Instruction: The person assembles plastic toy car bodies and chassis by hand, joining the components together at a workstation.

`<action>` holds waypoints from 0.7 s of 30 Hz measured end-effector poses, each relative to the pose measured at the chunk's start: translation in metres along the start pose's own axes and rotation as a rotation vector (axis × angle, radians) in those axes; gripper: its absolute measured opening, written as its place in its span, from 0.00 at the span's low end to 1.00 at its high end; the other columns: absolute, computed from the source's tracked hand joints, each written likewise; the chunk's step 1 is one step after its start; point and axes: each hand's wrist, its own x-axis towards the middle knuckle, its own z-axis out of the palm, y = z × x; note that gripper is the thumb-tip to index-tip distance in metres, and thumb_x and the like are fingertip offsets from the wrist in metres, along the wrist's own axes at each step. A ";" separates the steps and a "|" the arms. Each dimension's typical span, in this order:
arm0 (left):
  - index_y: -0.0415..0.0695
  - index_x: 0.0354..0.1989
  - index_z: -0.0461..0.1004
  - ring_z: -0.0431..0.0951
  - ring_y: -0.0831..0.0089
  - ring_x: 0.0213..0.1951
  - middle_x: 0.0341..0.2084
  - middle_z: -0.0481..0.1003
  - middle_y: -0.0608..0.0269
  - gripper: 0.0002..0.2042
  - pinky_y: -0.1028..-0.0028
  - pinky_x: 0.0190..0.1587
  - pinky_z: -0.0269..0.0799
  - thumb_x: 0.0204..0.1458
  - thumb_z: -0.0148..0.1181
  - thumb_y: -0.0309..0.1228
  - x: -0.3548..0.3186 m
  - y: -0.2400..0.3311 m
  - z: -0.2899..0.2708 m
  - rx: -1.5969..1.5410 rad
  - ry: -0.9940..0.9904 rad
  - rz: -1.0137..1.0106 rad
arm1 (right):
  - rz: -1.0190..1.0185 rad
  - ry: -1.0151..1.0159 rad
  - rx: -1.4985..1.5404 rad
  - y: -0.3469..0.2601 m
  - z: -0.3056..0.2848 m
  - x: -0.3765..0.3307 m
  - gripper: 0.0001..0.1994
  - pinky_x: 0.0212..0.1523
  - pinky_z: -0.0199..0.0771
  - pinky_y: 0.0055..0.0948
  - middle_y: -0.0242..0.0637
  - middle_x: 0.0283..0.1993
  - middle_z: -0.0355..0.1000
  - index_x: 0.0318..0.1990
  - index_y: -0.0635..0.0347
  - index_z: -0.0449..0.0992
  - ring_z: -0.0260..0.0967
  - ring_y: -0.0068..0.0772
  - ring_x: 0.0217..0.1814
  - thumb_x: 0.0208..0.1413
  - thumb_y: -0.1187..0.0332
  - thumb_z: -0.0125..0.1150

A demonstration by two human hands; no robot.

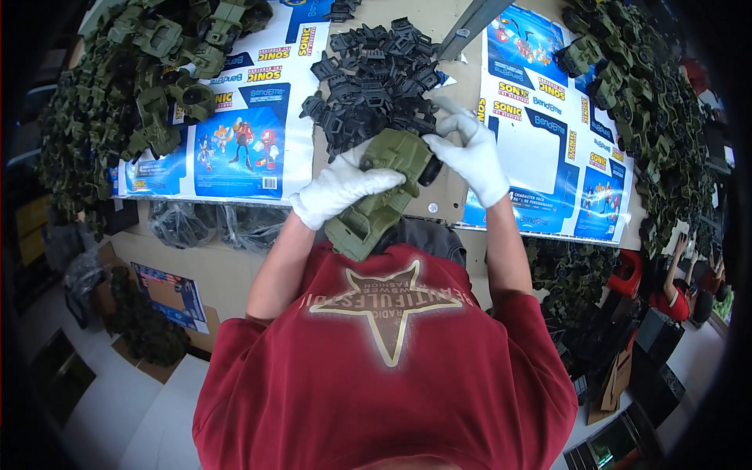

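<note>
A green toy truck (377, 188) with a black wheel is held at a slant in front of my chest. My left hand (341, 184), in a white glove, is closed around its side, the thumb lying across the top. My right hand (474, 149), gloved in white too, is at the truck's far end by the black wheel (430, 171). Its thumb rests against the truck, while its bent fingers stand apart from the thumb at the edge of a heap of black plastic parts (376, 78). I see nothing held in it.
Many green toy vehicles are piled at the left (86, 125) and right (650, 110) of the table. Printed blue and white cardboard sheets (294, 149) lie on both sides. A grey metal post (470, 27) rises behind the heap. Other people (675, 294) are at the far right.
</note>
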 end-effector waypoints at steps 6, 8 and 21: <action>0.41 0.62 0.68 0.76 0.80 0.47 0.47 0.78 0.64 0.31 0.76 0.53 0.71 0.48 0.72 0.30 -0.006 0.006 0.006 0.018 -0.103 0.022 | 0.260 -0.380 0.868 -0.006 -0.023 -0.008 0.23 0.65 0.63 0.31 0.48 0.62 0.69 0.53 0.65 0.73 0.67 0.35 0.63 0.55 0.61 0.69; 0.40 0.61 0.69 0.76 0.79 0.47 0.47 0.78 0.63 0.30 0.76 0.53 0.71 0.49 0.71 0.35 -0.007 0.007 0.008 0.097 -0.107 0.019 | 0.250 -0.369 0.842 -0.010 -0.017 -0.011 0.27 0.64 0.63 0.30 0.45 0.62 0.70 0.57 0.65 0.71 0.67 0.33 0.63 0.55 0.58 0.68; 0.39 0.59 0.70 0.78 0.77 0.44 0.44 0.79 0.61 0.31 0.77 0.50 0.72 0.52 0.67 0.46 -0.005 0.003 0.009 0.097 0.015 -0.080 | 0.288 -0.310 0.773 0.010 -0.010 -0.011 0.26 0.59 0.64 0.24 0.33 0.53 0.73 0.58 0.67 0.73 0.68 0.25 0.57 0.57 0.57 0.66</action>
